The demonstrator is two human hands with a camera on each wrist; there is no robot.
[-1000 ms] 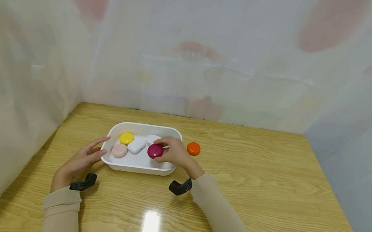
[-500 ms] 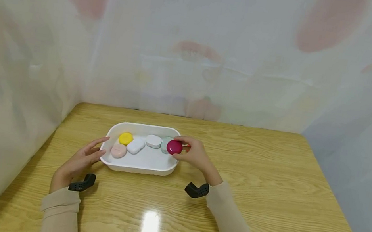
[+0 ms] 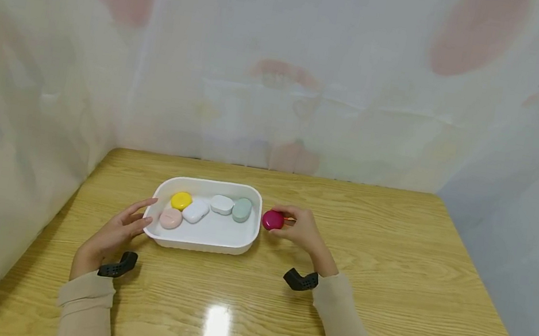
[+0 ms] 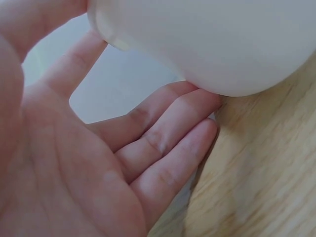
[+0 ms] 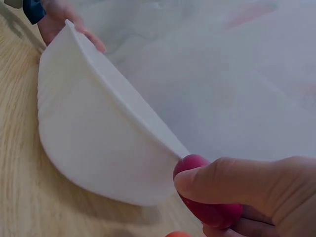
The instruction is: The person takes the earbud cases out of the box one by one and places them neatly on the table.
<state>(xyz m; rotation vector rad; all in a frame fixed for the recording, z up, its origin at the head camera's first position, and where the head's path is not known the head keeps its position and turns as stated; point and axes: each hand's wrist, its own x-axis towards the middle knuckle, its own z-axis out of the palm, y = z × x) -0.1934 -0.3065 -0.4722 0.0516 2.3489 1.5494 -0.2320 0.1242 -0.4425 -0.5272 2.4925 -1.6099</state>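
Observation:
In the head view, my right hand [image 3: 303,228] pinches a glossy magenta round case [image 3: 273,220] between thumb and fingers, just outside the right end of a white plastic bin [image 3: 205,247]. The right wrist view shows the thumb across the magenta case [image 5: 213,212], close by the bin's rim. My left hand [image 3: 114,233] rests its thumb and fingertips on the bin's left end, the fingers loosely bent. Inside the bin lie several small smooth cases: a yellow one [image 3: 181,200], a pink one [image 3: 171,218], two white ones [image 3: 196,211] and a pale green one [image 3: 241,210].
An orange round piece [image 5: 177,234] lies on the wooden table [image 3: 387,290] below the magenta case, mostly hidden by the right hand in the head view. Pale patterned sheeting [image 3: 283,77] hangs behind the table and at both sides.
My right hand has carried the magenta case rightward from inside the bin, over the rim, to just outside it. The pale green case has come into view. The left hand stays at the bin.

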